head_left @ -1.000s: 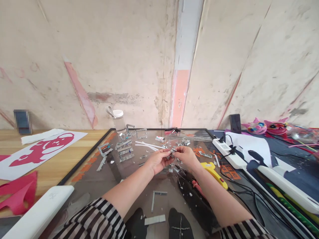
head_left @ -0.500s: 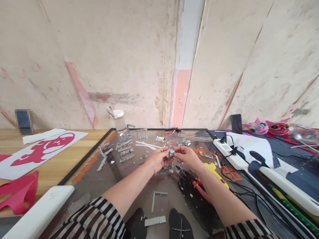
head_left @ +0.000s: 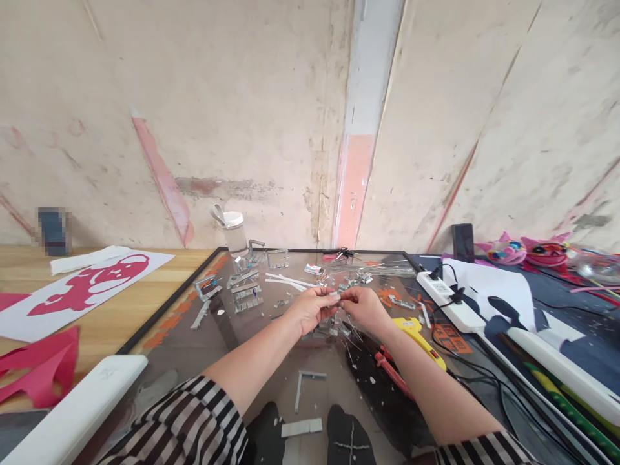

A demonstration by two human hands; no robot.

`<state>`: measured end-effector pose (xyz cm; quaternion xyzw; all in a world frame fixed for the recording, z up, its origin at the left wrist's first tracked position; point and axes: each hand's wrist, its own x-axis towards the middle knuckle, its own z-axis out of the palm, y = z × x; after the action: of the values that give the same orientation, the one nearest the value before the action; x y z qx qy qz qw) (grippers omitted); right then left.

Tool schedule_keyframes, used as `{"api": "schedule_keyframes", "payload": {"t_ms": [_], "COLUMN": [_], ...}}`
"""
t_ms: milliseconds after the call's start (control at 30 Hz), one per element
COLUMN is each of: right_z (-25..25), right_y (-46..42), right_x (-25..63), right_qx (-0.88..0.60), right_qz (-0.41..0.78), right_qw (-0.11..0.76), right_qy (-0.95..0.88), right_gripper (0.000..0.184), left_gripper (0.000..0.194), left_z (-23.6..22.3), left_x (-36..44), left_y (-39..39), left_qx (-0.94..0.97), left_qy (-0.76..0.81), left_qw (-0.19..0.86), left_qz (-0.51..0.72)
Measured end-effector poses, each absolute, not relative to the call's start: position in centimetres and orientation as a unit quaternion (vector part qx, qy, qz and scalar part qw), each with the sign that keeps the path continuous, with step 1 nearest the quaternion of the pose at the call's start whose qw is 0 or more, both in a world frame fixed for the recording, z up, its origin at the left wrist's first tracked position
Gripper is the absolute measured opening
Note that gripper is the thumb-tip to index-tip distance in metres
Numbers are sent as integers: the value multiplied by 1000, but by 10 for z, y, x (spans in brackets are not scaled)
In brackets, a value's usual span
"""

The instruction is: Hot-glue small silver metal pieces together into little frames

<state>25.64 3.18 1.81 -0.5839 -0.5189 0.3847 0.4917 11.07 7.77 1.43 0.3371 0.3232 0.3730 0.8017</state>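
Over the middle of the glass tabletop point(head_left: 232, 374), my left hand point(head_left: 312, 309) and my right hand point(head_left: 361, 309) meet at their fingertips. Both pinch a small grey piece point(head_left: 335, 295), mostly covered by the fingers, so its exact kind is unclear. Beneath the hands lie more small grey pieces point(head_left: 324, 329) and thin wires. A pair of red-handled pliers point(head_left: 392, 372) rests beside my right forearm, next to a yellow glue gun point(head_left: 416, 336). Closer to me are a grey L-shaped piece point(head_left: 299, 387) and a flat grey strip point(head_left: 301, 427).
Grey jointed assemblies point(head_left: 246, 290) and white strips point(head_left: 290, 281) lie left of centre. A white-lidded jar point(head_left: 235, 232) stands by the wall. On the right, a white power strip point(head_left: 448, 300) trails black cables. Red-patterned paper point(head_left: 92, 287) covers part of the wooden surface at left.
The fingers have closed further over the small grey piece, so less of it shows. The whole view has shifted slightly; the things on the table keep their places.
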Motion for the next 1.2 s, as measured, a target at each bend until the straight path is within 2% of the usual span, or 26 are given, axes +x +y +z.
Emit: {"api": "schedule_keyframes", "payload": {"t_ms": [167,300,467,667,867,967,1200], "right_z": [23,28,31,34,35,37,38], "right_y": [25,20,19,23,18,15,13], "right_x": [262,266,263,262,259,256,256], "right_qx": [-562,-547,-572,-618,-630,-627,-590], "right_qz": [462,475,392,289,301,305,369], "right_qw": [484,486,491,468,438,445,477], "right_qy": [-486,-489,-527,-562,-566,-562,-537], "right_gripper": [16,23,22,4,7,5,17], "left_gripper": [15,14,15,17,20,20,19], "left_z": [16,17,14,15,12,14,24], "left_x": [107,105,108,109,104,102,100], "left_y": [83,86,83,81,81,80,79], "left_qx": [313,299,305,331,358,359,342], "left_qy": [311,294,290,287,289,295,298], "left_qw": [828,844,843,835,829,829,841], "left_qz": [347,335,336,334,318,311,294]}}
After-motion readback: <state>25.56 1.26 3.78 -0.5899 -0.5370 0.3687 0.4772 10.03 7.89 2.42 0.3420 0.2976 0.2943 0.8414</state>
